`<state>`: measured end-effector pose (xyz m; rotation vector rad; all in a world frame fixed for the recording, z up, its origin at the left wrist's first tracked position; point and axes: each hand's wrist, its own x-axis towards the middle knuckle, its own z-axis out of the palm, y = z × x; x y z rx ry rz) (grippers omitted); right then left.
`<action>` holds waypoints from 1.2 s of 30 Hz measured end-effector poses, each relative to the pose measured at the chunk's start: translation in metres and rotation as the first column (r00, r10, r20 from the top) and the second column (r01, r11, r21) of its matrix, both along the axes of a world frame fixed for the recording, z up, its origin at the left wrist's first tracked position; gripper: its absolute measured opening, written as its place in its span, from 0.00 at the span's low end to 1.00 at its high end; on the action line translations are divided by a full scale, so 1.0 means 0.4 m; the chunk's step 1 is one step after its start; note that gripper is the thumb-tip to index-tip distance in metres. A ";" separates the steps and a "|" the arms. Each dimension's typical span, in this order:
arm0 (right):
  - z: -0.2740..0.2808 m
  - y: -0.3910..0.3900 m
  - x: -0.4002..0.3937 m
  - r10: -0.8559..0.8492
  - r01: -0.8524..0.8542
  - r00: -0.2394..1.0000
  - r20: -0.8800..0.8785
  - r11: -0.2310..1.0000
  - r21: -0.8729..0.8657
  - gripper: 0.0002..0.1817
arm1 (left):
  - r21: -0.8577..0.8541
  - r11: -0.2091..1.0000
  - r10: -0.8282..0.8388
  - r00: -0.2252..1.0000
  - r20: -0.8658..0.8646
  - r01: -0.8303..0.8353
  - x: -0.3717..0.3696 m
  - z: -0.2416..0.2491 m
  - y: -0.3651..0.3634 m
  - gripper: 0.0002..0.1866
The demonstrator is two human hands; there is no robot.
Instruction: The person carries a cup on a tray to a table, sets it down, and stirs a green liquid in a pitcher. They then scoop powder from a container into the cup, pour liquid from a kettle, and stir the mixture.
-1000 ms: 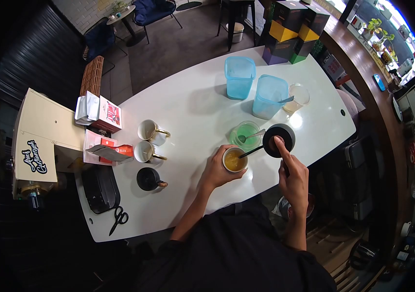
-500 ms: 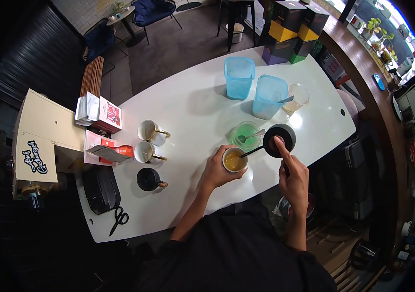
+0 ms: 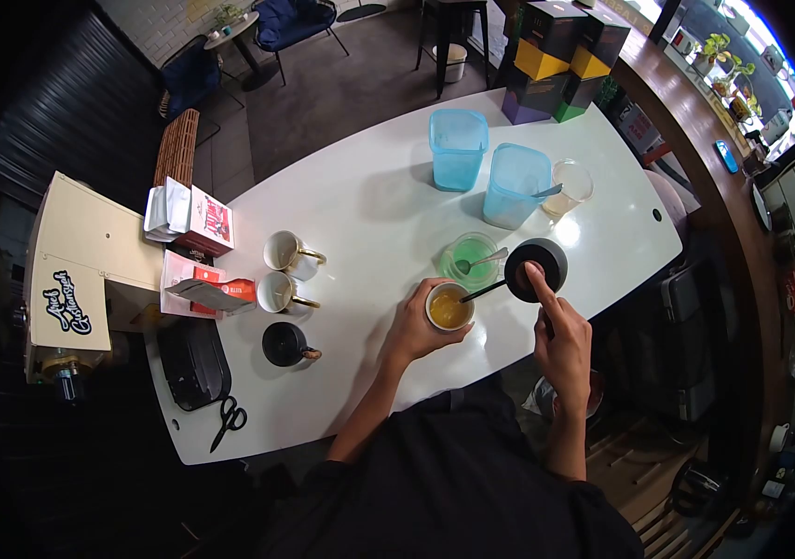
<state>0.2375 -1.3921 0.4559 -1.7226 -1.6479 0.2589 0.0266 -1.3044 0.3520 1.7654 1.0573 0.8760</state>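
My left hand is wrapped round a small cup with yellowish liquid inside. In my right hand is a black gooseneck kettle, one finger stretched over its lid; its handle is mostly hidden by the hand. The kettle's thin spout reaches left to the cup's rim. Whether water is flowing cannot be made out. Just beyond the cup stands a clear container of green stuff with a spoon leaning in it.
Two blue plastic containers and a clear cup stand farther back. On the left are two white mugs, a black mug, coffee bags, a black tray and scissors. Stacked boxes occupy the far corner.
The liquid's surface in the cup looks smoother, with fewer bright specks. Both hands, the cup and the kettle stay nearly where they were.
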 end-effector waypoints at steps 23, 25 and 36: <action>-0.016 -0.001 0.001 -0.005 0.016 0.989 0.148 0.997 -0.074 0.50 | 0.000 1.000 -0.011 1.000 0.023 0.011 -0.001 -0.009 0.000 0.35; -0.022 0.000 0.002 -0.003 0.017 0.987 0.158 0.996 -0.088 0.50 | -0.012 1.000 -0.015 1.000 0.028 0.015 -0.002 -0.013 0.001 0.35; -0.040 -0.001 0.008 -0.016 0.031 0.989 0.146 0.995 -0.100 0.50 | 0.022 1.000 -0.018 1.000 0.019 0.017 -0.002 -0.011 0.002 0.36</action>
